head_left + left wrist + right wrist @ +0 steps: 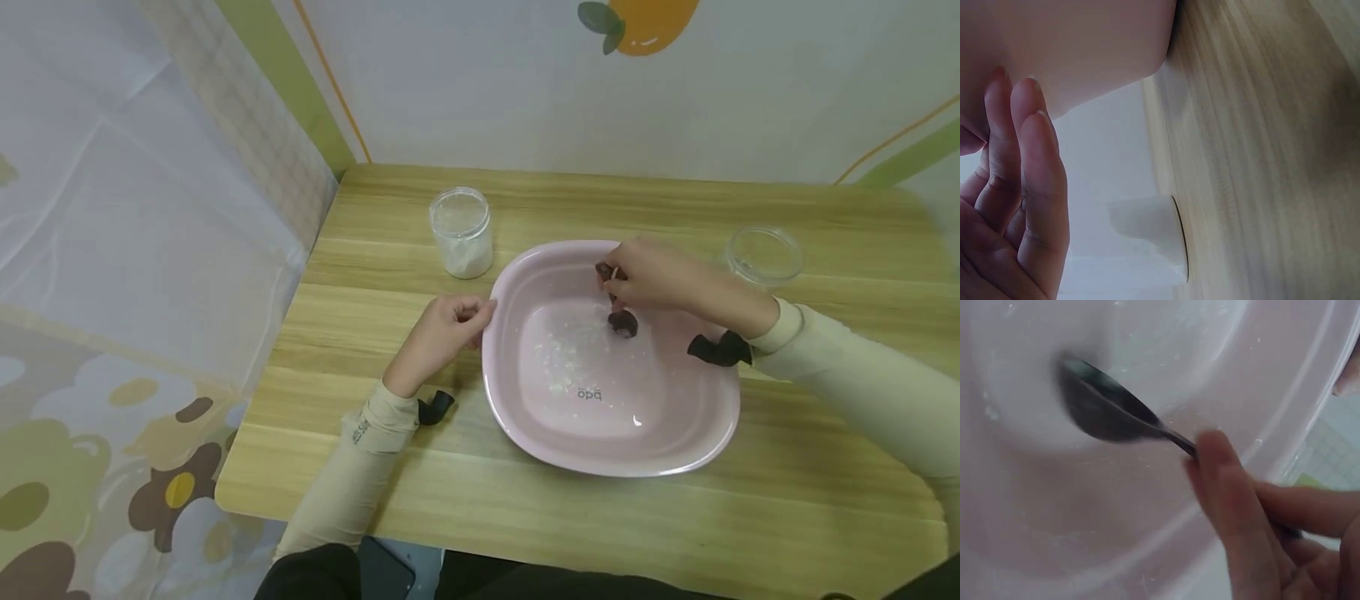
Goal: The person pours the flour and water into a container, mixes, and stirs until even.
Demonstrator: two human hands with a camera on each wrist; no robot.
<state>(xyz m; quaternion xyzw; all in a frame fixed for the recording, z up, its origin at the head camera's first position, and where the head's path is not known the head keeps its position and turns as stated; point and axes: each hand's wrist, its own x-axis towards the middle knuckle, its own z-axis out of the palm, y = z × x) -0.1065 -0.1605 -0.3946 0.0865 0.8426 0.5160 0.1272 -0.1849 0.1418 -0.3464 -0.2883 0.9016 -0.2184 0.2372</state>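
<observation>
A pink basin (525,433) stands on the wooden table, with pale, glistening bits spread over its bottom. My left hand (452,333) holds the basin's left rim at the fingertips; in the left wrist view its fingers (1041,169) lie along the outer wall. Over the basin's far side, my right hand (648,271) grips the handle of a dark spoon (623,323). The spoon's bowl (1100,409) is low inside the basin, tilted and slightly blurred in the right wrist view. Part of the handle is hidden by the fingers.
A clear jar (462,237) partly filled with something white stands behind the basin's left side. A clear round object (765,256), like a lid, sits at the back right beyond my right forearm. A dark phone (384,571) lies below the table's front edge. Printed cloth (525,100) hangs behind.
</observation>
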